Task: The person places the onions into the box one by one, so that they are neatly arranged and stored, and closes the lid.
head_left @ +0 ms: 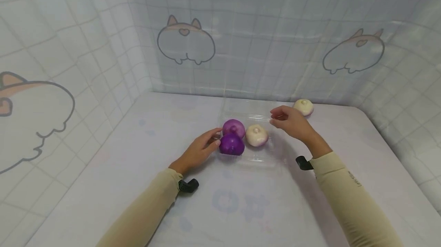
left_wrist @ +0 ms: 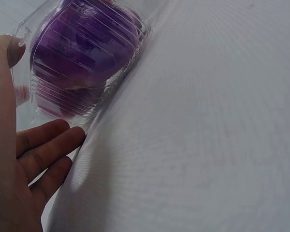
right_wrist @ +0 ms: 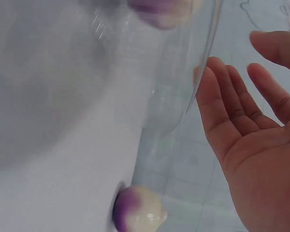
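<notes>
A clear plastic clamshell box [head_left: 256,159] lies opened on the table, its lid [head_left: 246,106] toward the back wall. Two purple onions [head_left: 231,144] sit at its left side, beside a white-and-purple turnip [head_left: 256,136]. My left hand [head_left: 198,150] is at the box's left side, thumb and fingertips against the plastic, fingers loosely extended. Near the back right corner, my right hand [head_left: 293,122] is raised with its fingers slightly bent and spread; in the right wrist view a fingertip [right_wrist: 205,79] meets the plastic edge. Nothing is held in that hand.
Another white-and-purple turnip [head_left: 303,107] lies on the table [head_left: 120,155] behind my right hand, close to the back wall. Tile-patterned sheets [head_left: 262,48] with cartoon drawings enclose the table at the back and both sides.
</notes>
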The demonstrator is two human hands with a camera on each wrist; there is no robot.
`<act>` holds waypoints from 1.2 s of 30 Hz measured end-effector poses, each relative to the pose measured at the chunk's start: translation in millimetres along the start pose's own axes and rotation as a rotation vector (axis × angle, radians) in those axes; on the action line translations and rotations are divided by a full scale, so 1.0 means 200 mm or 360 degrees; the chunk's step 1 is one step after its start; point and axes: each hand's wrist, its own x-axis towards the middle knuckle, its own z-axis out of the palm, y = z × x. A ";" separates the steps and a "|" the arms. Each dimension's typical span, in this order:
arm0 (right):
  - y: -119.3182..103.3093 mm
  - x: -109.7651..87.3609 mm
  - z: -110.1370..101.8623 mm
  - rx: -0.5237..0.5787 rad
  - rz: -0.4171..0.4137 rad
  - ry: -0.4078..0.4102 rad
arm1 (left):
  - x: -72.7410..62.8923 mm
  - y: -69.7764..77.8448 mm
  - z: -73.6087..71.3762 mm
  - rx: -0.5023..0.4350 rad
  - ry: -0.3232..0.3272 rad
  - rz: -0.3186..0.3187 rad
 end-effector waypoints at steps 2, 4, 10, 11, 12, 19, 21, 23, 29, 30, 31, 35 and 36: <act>0.02 0.00 -0.01 0.0008 0.0010 0.0026 | 0.00 0.00 0.00 0.0001 0.0003 0.0008; 0.03 0.00 -0.02 0.0019 0.0006 0.0045 | 0.00 0.00 0.00 0.0006 0.0009 0.0010; 0.09 -0.02 -0.05 0.0067 -0.0005 0.0173 | 0.01 0.00 0.01 0.0007 0.0002 0.0023; 0.10 -0.02 -0.06 0.0091 -0.0006 0.0199 | 0.01 0.00 0.02 0.0010 0.0000 0.0022; 0.11 -0.02 -0.06 0.0113 -0.0006 0.0223 | 0.01 0.00 0.02 0.0016 0.0000 0.0017; 0.21 0.00 -0.06 0.0325 0.0147 0.0334 | 0.00 -0.01 0.01 0.0020 0.0016 -0.0006; 0.24 0.01 -0.07 0.0378 0.0214 0.0374 | 0.00 -0.02 0.01 0.0016 0.0017 0.0004; 0.26 0.01 -0.08 0.0432 0.0271 0.0408 | 0.00 -0.02 0.01 0.0010 0.0015 0.0003; 0.32 0.02 -0.11 0.0516 0.0355 0.0493 | 0.00 -0.02 0.01 -0.0002 0.0015 -0.0001; 0.33 0.03 -0.12 0.0528 0.0366 0.0510 | 0.00 -0.02 0.01 -0.0001 0.0017 -0.0001; 0.34 0.03 -0.12 0.0539 0.0379 0.0526 | 0.00 -0.02 0.01 0.0004 0.0021 -0.0003; 0.37 0.03 -0.13 0.0583 0.0440 0.0576 | 0.00 -0.02 0.01 0.0014 0.0025 -0.0002; 0.38 0.03 -0.13 0.0597 0.0454 0.0581 | 0.00 -0.02 0.01 0.0019 0.0026 -0.0001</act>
